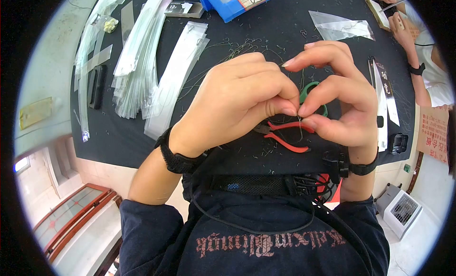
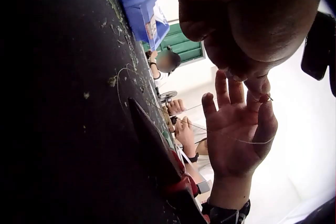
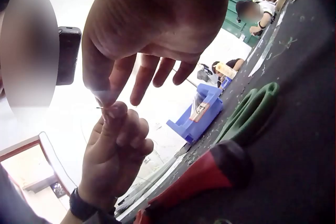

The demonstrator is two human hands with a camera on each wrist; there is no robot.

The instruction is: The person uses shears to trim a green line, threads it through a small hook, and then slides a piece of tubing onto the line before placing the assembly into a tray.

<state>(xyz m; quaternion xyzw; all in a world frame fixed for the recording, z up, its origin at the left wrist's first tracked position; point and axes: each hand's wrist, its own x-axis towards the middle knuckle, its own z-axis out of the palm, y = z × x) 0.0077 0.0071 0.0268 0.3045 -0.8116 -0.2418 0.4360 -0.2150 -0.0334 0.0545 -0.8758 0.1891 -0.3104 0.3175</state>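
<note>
Over the table, my left hand (image 1: 232, 98) and right hand (image 1: 349, 93) meet fingertip to fingertip. Thumb and index finger of each pinch at a thin line (image 2: 252, 142), which trails in a loose curve across the right palm in the left wrist view. A tiny dark tip (image 3: 100, 108) pokes out between the fingertips in the right wrist view; its kind cannot be told. The other right fingers are spread and bent. Below the hands lie red-handled pliers (image 1: 290, 147). Green-handled scissors (image 1: 308, 90) lie just beyond, partly hidden by the right hand.
Clear plastic sleeves (image 1: 137, 57) lie in bundles at the left. A blue bin (image 1: 223, 9) stands at the back, beside a small box (image 1: 184, 9). Thin strands (image 1: 237, 50) and clippings scatter over the black tabletop (image 1: 270, 36). Another person (image 1: 430, 67) works at the far right.
</note>
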